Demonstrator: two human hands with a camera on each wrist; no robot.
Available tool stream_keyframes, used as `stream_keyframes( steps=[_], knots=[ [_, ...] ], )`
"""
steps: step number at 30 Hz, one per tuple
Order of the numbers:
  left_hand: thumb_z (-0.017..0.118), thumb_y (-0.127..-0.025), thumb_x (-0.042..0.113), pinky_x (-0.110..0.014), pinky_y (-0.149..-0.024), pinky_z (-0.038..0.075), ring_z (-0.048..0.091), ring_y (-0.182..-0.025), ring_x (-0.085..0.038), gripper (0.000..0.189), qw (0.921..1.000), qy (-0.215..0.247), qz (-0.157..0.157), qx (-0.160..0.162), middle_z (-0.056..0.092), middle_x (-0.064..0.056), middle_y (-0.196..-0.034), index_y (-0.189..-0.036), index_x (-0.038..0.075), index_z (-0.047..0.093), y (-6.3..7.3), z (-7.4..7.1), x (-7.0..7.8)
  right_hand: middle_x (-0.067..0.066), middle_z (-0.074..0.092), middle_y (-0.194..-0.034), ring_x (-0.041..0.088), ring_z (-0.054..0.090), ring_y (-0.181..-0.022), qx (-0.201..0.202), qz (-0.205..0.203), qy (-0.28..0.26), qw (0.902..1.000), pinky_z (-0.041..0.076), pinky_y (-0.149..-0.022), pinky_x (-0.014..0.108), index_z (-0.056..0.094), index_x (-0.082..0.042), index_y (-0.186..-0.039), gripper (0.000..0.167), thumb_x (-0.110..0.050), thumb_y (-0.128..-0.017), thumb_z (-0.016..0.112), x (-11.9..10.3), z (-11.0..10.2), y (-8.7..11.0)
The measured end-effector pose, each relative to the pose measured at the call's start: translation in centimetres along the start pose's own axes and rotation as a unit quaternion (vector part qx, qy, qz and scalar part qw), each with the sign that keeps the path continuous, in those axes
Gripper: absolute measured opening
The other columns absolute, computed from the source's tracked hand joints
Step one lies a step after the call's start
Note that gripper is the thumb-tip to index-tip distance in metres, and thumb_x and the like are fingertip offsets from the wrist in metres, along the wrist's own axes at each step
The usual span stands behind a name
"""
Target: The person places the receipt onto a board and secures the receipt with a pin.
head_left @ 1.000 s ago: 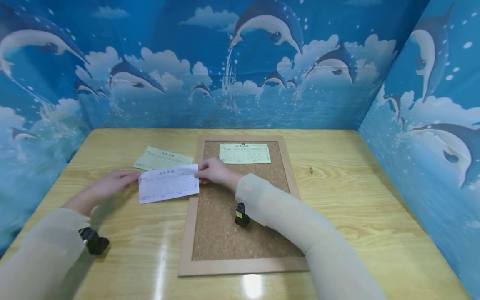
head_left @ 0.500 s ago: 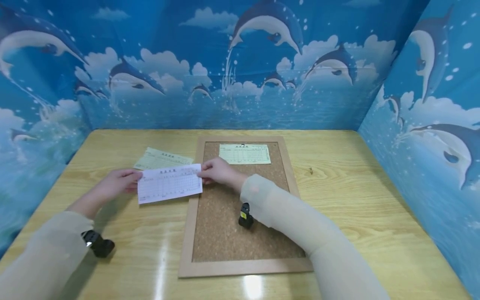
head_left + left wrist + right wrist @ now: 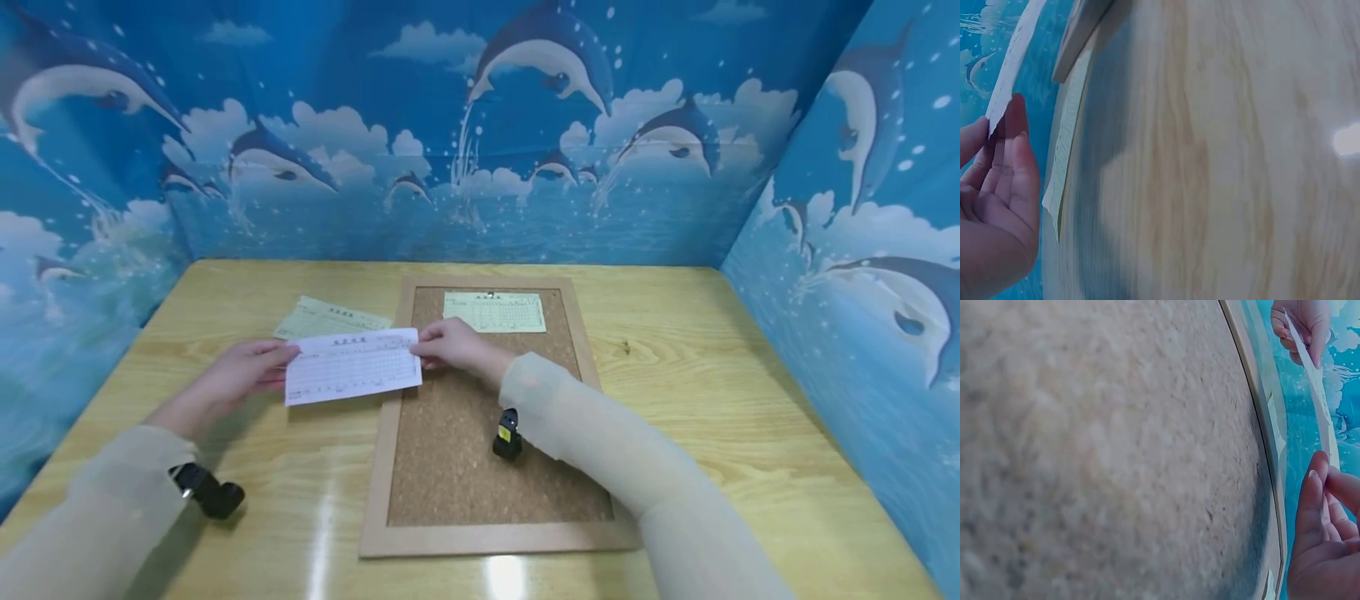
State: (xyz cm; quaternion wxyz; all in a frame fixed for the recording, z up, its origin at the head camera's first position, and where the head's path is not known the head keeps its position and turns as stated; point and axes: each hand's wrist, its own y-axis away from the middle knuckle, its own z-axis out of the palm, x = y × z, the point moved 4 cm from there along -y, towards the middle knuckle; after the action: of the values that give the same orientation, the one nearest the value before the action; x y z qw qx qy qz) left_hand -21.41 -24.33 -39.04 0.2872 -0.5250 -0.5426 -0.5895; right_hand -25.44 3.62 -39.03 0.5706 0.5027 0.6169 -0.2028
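Observation:
A white printed form slip is stretched between both hands, raised off the surface and overlapping the cork board's left frame in the head view. My left hand pinches its left edge between thumb and fingers; the left wrist view shows the slip in that hand's fingertips. At the upper right corner, my right hand pinches it, thumb against fingers, as the right wrist view also shows. Behind it a pale green slip lies on the table. Another green slip hangs under a small pin on the board's upper part.
The cork board has a light wooden frame and lies flat on a wood-grain table. Blue dolphin-print sheets wall off the back and sides. Black wrist cameras sit on both sleeves.
Both hands have carried the white slip a little to the right, so its right end now lies farther over the board. The head view has shifted slightly.

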Motion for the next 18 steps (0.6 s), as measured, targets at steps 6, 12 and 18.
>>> stream_keyframes(
  steps=[6, 12, 18],
  knots=[
    [0.048, -0.098, 0.029, -0.025, -0.077, 0.051, 0.064, -0.085, -0.007, 0.060, 0.9996, 0.028, -0.008, -0.007, 0.067, 0.008, -0.089, -0.134, -0.016, 0.030, 0.0, 0.5, 0.2, 0.004, 0.060, -0.077, 0.009, 0.058, -0.065, 0.001, 0.013, -0.004, 0.9999, 0.052, -0.064, 0.023, 0.065, 0.004, -0.097, 0.016, -0.010, -0.089, 0.064, 0.2, -0.6, 0.5],
    [0.048, -0.098, 0.030, -0.025, -0.076, 0.052, 0.064, -0.084, -0.008, 0.058, 0.9995, 0.024, -0.022, -0.002, 0.067, 0.007, -0.089, -0.133, -0.013, 0.033, 0.2, 0.7, 0.3, 0.004, 0.061, -0.077, 0.008, 0.059, -0.065, -0.005, 0.017, -0.009, 0.9998, 0.052, -0.065, 0.024, 0.065, 0.005, -0.100, 0.018, -0.010, -0.090, 0.063, 0.3, -0.7, 0.8],
    [0.053, -0.096, 0.030, -0.027, -0.077, 0.052, 0.065, -0.084, -0.010, 0.042, 0.9994, 0.027, -0.022, -0.007, 0.067, 0.004, -0.089, -0.120, -0.005, 0.047, 0.1, 1.0, 0.3, 0.005, 0.062, -0.078, 0.009, 0.059, -0.064, 0.007, 0.014, -0.022, 0.9996, 0.052, -0.064, 0.023, 0.065, 0.006, -0.099, 0.018, -0.009, -0.090, 0.063, 0.6, -1.1, 0.7]
  ],
)
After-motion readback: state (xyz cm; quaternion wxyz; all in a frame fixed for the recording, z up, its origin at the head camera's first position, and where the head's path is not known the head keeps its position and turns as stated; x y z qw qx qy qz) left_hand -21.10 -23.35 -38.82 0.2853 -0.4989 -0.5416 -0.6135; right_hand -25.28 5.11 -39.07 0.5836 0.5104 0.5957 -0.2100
